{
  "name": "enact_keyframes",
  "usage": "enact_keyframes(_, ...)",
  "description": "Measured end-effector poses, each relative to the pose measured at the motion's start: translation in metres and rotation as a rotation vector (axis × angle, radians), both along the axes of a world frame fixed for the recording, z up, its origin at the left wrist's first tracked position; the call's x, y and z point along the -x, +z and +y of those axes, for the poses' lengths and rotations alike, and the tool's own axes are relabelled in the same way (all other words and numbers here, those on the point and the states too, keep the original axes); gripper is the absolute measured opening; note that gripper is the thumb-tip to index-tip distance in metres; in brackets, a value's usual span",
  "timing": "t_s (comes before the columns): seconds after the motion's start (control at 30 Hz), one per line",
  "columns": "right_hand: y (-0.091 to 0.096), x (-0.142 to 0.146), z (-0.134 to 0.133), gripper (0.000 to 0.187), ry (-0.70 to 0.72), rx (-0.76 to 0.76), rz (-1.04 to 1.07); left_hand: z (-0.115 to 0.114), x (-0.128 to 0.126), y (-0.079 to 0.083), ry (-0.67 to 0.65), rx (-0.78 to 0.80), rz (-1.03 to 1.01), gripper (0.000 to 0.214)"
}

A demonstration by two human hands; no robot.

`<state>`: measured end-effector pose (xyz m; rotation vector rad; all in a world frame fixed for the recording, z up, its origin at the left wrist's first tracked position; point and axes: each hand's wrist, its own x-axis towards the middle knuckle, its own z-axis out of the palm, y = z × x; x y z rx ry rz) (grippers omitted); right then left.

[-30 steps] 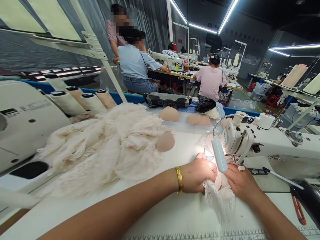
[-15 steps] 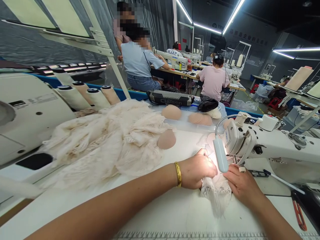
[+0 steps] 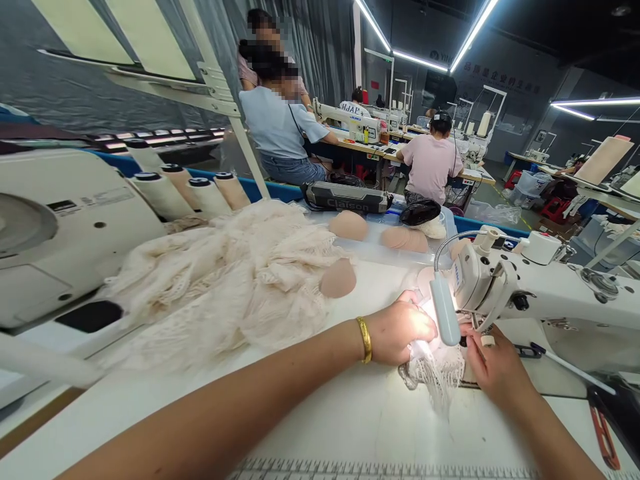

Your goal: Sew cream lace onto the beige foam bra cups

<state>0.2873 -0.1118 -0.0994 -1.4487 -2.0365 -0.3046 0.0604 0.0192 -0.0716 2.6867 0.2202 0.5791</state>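
Note:
My left hand (image 3: 403, 328), with a gold bangle at its wrist, is closed on a piece of pale lace fabric (image 3: 439, 375) under the sewing machine head. The fabric's fringed lower edge lies toward me on the white table. My right hand (image 3: 497, 363) is beside the needle area, its fingers bent together just right of the fabric. What its fingertips hold is hidden near a small dark part. The white sewing machine (image 3: 530, 287) stands at the right. A lit lamp (image 3: 444, 312) on a bendy neck hangs between my hands and hides part of the fabric.
A heap of cream lace (image 3: 235, 273) covers the left of the table, a beige pad (image 3: 339, 278) at its edge. More pads (image 3: 404, 239) lie on a clear plastic tray behind. Thread cones (image 3: 163, 197) stand back left. Red-handled snips (image 3: 605, 427) lie right. Co-workers sit beyond.
My right hand has shifted off the fabric toward the needle area, and its fingers are more bent. My left hand still grips the lace. The view has turned slightly.

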Motion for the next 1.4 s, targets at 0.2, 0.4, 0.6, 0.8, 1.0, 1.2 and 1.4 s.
enact_keyframes(0.2,0.0,-0.002,-0.004,0.021,0.042,-0.056,0.034,0.001,0.004,0.0,-0.084,-0.11,0.095,0.015)
enact_keyframes(0.4,0.011,0.008,-0.013,0.025,0.153,0.035,-0.036,-0.006,0.011,0.007,-0.025,-0.163,0.149,0.02)
enact_keyframes(0.6,0.004,0.023,-0.009,0.018,0.143,0.123,-0.162,-0.032,0.008,0.013,0.178,-0.239,0.344,0.034)
enact_keyframes(0.8,-0.002,0.003,-0.006,0.031,0.044,0.071,-0.177,-0.032,0.014,0.025,0.054,-0.188,0.406,0.033)
enact_keyframes(1.0,0.023,-0.004,-0.012,0.031,0.09,0.264,-0.07,-0.021,0.013,0.015,-0.071,-0.213,0.261,0.023)
enact_keyframes(1.2,0.034,-0.004,-0.01,0.038,0.073,0.418,0.003,-0.014,0.004,-0.008,-0.037,-0.217,0.102,0.027)
enact_keyframes(1.4,0.032,-0.011,-0.009,0.028,0.079,0.473,0.247,-0.01,0.002,-0.017,-0.021,-0.146,0.036,0.013)
